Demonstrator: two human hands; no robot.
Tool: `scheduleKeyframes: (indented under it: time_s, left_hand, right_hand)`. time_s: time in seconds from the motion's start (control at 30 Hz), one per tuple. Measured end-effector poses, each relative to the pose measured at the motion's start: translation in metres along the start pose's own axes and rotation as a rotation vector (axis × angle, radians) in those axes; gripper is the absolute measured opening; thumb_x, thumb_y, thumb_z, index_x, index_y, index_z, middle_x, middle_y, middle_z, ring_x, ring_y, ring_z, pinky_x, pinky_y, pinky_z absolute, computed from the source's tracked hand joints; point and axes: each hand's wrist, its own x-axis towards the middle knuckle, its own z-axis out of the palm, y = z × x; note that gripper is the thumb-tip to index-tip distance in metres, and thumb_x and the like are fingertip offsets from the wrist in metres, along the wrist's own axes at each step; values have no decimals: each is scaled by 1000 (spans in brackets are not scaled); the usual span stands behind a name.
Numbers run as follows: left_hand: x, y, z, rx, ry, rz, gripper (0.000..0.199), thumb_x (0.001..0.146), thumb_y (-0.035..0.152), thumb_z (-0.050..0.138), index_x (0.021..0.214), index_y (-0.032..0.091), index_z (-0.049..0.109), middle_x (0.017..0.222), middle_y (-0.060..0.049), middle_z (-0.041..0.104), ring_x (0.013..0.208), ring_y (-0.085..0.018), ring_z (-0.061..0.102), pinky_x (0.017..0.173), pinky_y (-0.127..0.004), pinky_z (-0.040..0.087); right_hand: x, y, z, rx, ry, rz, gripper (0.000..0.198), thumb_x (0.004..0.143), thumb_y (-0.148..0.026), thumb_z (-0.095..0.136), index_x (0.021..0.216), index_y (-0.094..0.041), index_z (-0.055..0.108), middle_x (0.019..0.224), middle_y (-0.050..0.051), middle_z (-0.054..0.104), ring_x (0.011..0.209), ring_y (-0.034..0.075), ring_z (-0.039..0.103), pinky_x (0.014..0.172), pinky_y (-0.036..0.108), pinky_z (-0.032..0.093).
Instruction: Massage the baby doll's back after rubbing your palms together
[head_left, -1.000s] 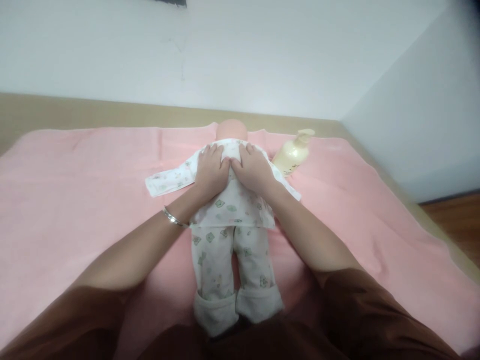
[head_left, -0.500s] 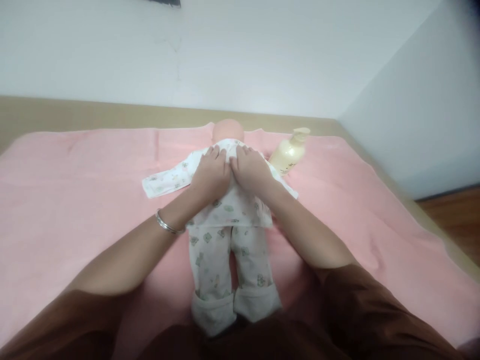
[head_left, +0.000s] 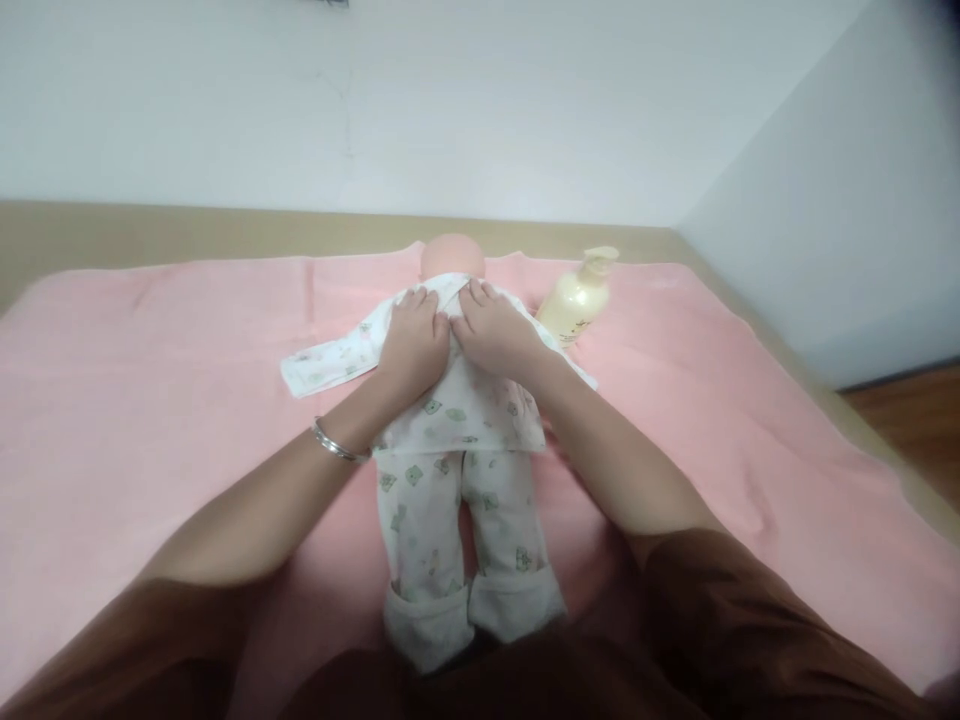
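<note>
A baby doll lies stretched out with its bald head (head_left: pixel 453 256) at the far end. It wears a white printed shirt (head_left: pixel 480 412) and matching trousers (head_left: pixel 427 520) with turned-up cuffs. My left hand (head_left: pixel 415 340) lies on the left upper part of the shirt, fingers extended over the cloth. Beside it, my right hand (head_left: pixel 491 325) rests flat on the right upper part, the two thumbs close together near the middle. Which side of the doll faces up, I cannot tell. The doll's left-hand sleeve is spread out sideways; my right forearm partly covers the other.
A cream pump bottle (head_left: pixel 577 300) leans or lies to the right of the doll's shoulder. Pink cloth (head_left: pixel 187 400) covers the tan surface (head_left: pixel 135 235) below. A white wall (head_left: pixel 525 110) rises behind it, and another wall stands at the right.
Both hands have shifted very slightly left on the shirt, still lying on it. The doll and bottle keep their places; the camera view has tilted a little.
</note>
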Motion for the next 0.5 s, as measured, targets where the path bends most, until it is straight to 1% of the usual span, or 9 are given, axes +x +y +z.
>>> scheduleKeyframes:
  time_s: [0.07, 0.2, 0.27, 0.3, 0.37, 0.43, 0.5]
  left_hand:
    - [-6, 8, -2, 42, 6, 42, 48, 98, 22, 25, 129, 7, 59, 144, -20, 57, 143, -31, 47, 127, -53, 33]
    - [-16, 22, -8, 92, -9, 141, 43, 95, 14, 27, 116, 6, 64, 131, -21, 62, 136, -30, 51, 125, -47, 36]
    - [-19, 25, -9, 86, -13, 140, 42, 94, 13, 27, 113, 8, 65, 130, -20, 63, 135, -30, 52, 124, -48, 37]
    - [-18, 25, -9, 71, -17, 117, 43, 94, 13, 27, 114, 8, 64, 132, -20, 63, 136, -30, 51, 124, -49, 37]
    - [-16, 23, -8, 19, -38, 44, 46, 94, 14, 27, 124, 7, 62, 144, -20, 56, 144, -31, 46, 127, -52, 33]
    - [-12, 19, -7, -46, -74, -44, 52, 95, 18, 29, 139, 5, 53, 158, -18, 44, 153, -32, 34, 130, -54, 25]
    - [-6, 14, -6, -91, -107, -119, 59, 95, 24, 32, 150, 5, 43, 165, -16, 34, 158, -32, 24, 133, -54, 19]
  right_hand:
    - [3, 4, 1, 18, -10, 13, 54, 100, -28, 27, 144, -3, 46, 158, 24, 42, 152, 36, 33, 123, 64, 30]
    - [3, 4, 4, 16, 17, 35, 49, 99, -26, 29, 138, -5, 51, 150, 25, 50, 150, 37, 34, 122, 65, 29]
    - [2, 1, 5, 1, 23, 84, 48, 99, -28, 30, 134, -4, 53, 147, 26, 52, 149, 37, 35, 122, 63, 29]
    - [1, -1, 5, -9, 23, 110, 48, 99, -28, 30, 133, -4, 53, 146, 27, 52, 148, 37, 36, 122, 61, 29]
    - [0, -4, 4, -32, 24, 142, 48, 100, -29, 29, 132, -3, 53, 145, 27, 53, 144, 36, 40, 120, 59, 31]
    - [-1, -7, 1, -52, 33, 147, 46, 101, -28, 28, 132, -4, 52, 142, 26, 55, 139, 36, 45, 117, 57, 34]
    - [-3, -10, -3, -66, 27, 143, 44, 101, -28, 28, 129, -5, 54, 137, 25, 59, 134, 36, 50, 113, 55, 39]
